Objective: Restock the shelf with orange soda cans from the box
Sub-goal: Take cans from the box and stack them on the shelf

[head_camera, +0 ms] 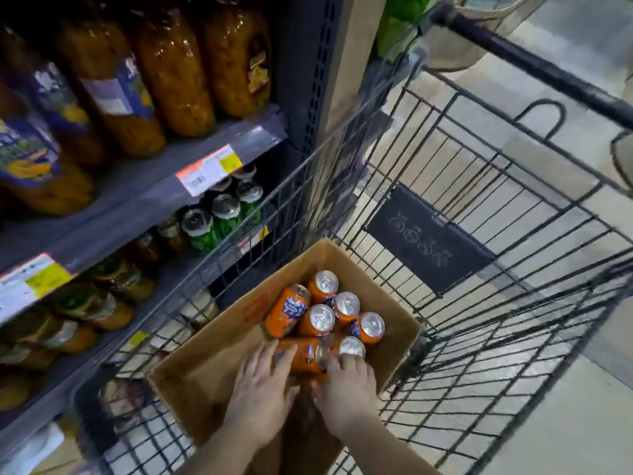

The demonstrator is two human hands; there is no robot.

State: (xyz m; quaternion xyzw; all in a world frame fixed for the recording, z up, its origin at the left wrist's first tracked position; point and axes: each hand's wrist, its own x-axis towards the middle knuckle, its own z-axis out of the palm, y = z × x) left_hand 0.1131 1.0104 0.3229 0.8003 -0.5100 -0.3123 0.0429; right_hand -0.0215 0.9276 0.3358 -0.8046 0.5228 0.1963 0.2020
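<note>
No legible text anywhere.

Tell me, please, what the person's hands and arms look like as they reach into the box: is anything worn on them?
Both are bare. The left hand and the right hand show no gloves, rings, watch or bracelet, and both forearms are uncovered to the frame's bottom edge, with no sleeve in view. The picture is slightly blurred, so fine marks cannot be told.

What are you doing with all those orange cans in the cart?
A person is reaching both hands into a cardboard box that sits in a wire shopping cart beside a drinks shelf. The left hand lies on an orange soda can on its side, and the right hand touches it and an upright can. Several more cans wait in the box; none has been lifted out yet.
</note>
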